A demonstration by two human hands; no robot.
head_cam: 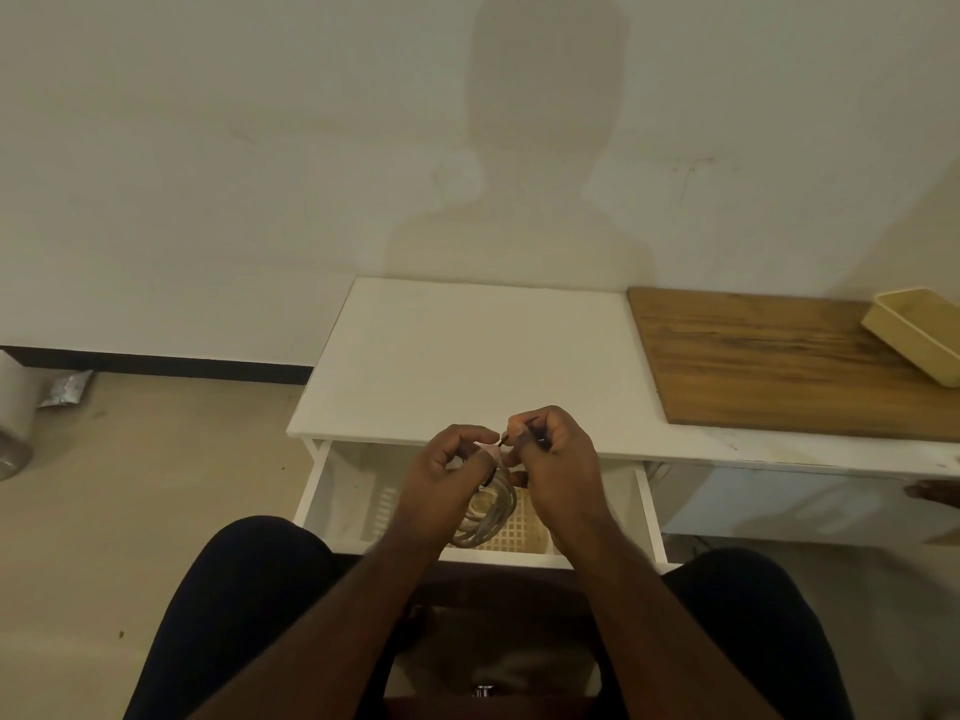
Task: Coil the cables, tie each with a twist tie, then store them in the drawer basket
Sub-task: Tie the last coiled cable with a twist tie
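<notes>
A grey coiled cable (491, 517) hangs in loops from my left hand (449, 470), which grips the top of the coil above the drawer. Just to its right, my right hand (553, 454) pinches a thin dark twist tie (519, 430) at the top of the coil. Both hands are close together, over the front edge of the white table (467, 356). Below them the white drawer (649, 511) is pulled out, and a cream lattice basket (524, 527) sits inside it, partly hidden by my hands and the coil.
A wooden board (769, 366) lies on the table's right side with a yellow tray (914, 332) at its far right corner. My knees flank the drawer. A crumpled packet (67, 389) and a pale container (13, 423) sit on the floor at left.
</notes>
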